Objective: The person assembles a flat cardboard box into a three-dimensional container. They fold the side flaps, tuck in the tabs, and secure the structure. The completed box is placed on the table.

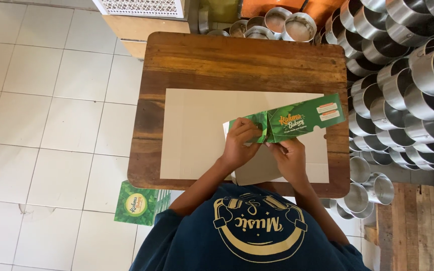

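Observation:
A green printed cardboard box (297, 119), partly folded, is held over a flat beige cardboard sheet (202, 130) on a small wooden table (237, 60). My left hand (239, 143) grips the box's left end, fingers curled over a folded flap. My right hand (288, 156) pinches the lower edge near the middle of the box. The right part of the box sticks out flat toward the table's right side.
Many round metal baking tins (408, 80) are stacked to the right and behind the table. A stack of green flat boxes (139, 203) lies on the white tiled floor at lower left. A wooden pallet (420, 226) sits at lower right.

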